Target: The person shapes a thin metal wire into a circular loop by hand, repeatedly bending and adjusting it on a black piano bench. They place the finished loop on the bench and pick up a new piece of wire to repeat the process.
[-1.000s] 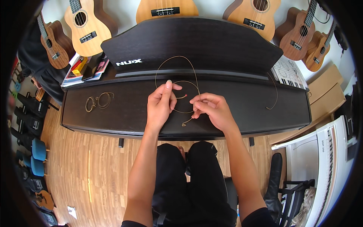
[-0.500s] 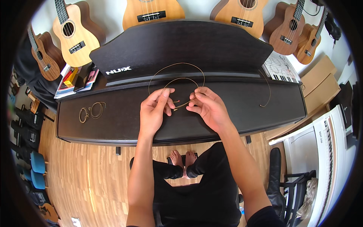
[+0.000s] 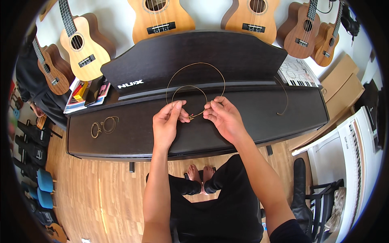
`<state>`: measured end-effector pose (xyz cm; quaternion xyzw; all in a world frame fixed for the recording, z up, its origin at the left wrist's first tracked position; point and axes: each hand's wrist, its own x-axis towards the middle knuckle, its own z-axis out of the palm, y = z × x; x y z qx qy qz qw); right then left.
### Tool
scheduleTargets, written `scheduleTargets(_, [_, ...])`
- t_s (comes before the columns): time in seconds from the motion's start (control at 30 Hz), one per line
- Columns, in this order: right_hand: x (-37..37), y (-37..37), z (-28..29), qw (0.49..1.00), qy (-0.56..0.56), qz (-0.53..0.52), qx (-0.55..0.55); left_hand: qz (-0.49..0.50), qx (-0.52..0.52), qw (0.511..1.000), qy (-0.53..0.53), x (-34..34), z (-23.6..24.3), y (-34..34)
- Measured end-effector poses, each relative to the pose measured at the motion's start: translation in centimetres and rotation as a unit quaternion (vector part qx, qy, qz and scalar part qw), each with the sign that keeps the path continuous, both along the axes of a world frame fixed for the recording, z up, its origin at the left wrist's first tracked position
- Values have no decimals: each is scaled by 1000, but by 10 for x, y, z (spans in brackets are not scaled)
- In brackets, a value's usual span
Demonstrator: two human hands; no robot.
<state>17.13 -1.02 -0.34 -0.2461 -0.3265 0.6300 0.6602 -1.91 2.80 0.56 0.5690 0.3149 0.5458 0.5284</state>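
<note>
A bronze-coloured guitar string (image 3: pixel 198 63) is bent into a wide loop and a smaller inner loop above the closed piano lid. My left hand (image 3: pixel 165 123) pinches its left side between thumb and fingers. On the other side, my right hand (image 3: pixel 226 121) grips the string with thumb and fingertips. The string's ends come together between the two hands, near the left fingertips. Two coiled strings (image 3: pixel 103 125) lie to the left on the lid. Off to the right, a single curved string (image 3: pixel 287 98) rests loosely against the piano.
The dark digital piano (image 3: pixel 251 109) spans the space before me. Several ukuleles, one a pale ukulele (image 3: pixel 87 50), hang behind it. Books (image 3: pixel 103 91) lie at its left end, a printed sheet (image 3: pixel 298 71) at its right. A white keyboard (image 3: pixel 350 162) stands right; a person in black (image 3: pixel 30 87) is far left.
My hands have drawn slightly closer together, and the string's ends now meet near my left fingertips. The whole view has shifted a little.
</note>
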Motion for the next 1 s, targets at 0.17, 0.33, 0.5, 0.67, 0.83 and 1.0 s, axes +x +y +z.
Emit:
scheduleTargets(0.17, [5,2,-6,999,2,31,14,-7,12,1000,22,0,-2,0])
scheduleTargets(0.33, [6,3,-3,996,76,40,-12,-34,14,999,22,-1,-4,2])
scheduleTargets(0.5, [10,4,-4,990,137,8,-30,-69,-6,997,17,-2,-4,1])
scheduleTargets(0.67, [9,4,-2,990,137,17,-30,-94,27,995,28,-4,-8,1])
scheduleTargets(0.83, [5,2,1,995,95,18,-25,-60,65,995,49,-1,-11,1])
scheduleTargets(1.0, [3,2,3,999,43,17,-1,-12,105,988,111,3,-8,1])
